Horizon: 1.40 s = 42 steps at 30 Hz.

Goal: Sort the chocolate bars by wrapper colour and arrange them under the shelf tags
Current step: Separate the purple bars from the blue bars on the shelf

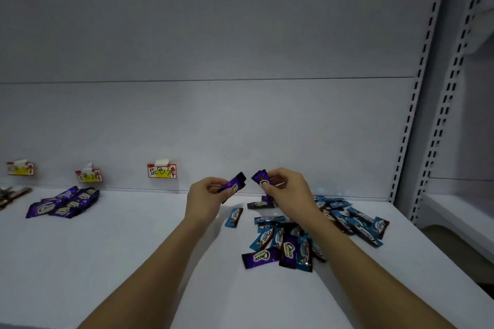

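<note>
Each hand's grip is pinched on a purple bar, the left hand (204, 195) on one (233, 186) and the right hand (287, 189) on another (261, 180), above the mixed heap (307, 232); next, I'd guess, both go left to the purple pile (62, 201) under its tag (89, 175).

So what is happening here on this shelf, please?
A person is sorting chocolate bars. The left hand holds one purple bar, the right hand another purple bar, both above the shelf. A sorted purple pile lies under the middle tag; the mixed pile remains at the right.
</note>
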{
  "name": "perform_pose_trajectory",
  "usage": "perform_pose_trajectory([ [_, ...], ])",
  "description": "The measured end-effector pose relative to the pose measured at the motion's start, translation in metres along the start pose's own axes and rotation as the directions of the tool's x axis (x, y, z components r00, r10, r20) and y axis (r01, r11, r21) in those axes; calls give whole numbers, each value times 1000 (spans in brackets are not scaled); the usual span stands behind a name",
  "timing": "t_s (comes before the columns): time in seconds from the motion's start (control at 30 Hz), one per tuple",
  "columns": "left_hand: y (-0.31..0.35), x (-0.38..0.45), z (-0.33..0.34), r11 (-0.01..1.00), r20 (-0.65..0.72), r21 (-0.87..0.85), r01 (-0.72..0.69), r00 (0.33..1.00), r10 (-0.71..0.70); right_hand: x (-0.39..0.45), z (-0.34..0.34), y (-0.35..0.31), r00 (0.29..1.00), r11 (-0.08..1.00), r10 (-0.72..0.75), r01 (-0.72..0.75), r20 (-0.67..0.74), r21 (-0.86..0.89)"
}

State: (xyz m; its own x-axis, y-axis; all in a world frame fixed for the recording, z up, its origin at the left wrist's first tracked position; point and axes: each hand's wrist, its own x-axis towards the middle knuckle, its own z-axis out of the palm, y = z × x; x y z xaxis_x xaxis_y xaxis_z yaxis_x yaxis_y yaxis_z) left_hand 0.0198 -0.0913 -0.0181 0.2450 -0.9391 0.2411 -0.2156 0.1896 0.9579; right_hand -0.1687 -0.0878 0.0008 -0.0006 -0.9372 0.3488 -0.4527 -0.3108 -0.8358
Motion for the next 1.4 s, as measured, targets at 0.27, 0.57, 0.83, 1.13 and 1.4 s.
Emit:
perform_pose_trajectory([
  [0.27,42,-56,-60,999,-62,-39,-24,998,22,-47,12,-39,993,976,14,-38,113,214],
  [0.57,50,-135,-127,987,-181,-161,25,982,-55,-97,44,-86,963,926,-15,-88,269,367],
  [0.83,25,-160,-206,974,-324,-186,129,928,-185,-114,129,-124,878,900,-28,-186,477,394],
  [1.13,-43,-90,-298,984,-467,-23,179,868,-169,-66,262,-132,833,960,-30,-130,553,249],
  [1.4,-96,-9,-374,969,-414,170,179,905,-95,-8,364,-134,893,994,-57,9,447,108],
])
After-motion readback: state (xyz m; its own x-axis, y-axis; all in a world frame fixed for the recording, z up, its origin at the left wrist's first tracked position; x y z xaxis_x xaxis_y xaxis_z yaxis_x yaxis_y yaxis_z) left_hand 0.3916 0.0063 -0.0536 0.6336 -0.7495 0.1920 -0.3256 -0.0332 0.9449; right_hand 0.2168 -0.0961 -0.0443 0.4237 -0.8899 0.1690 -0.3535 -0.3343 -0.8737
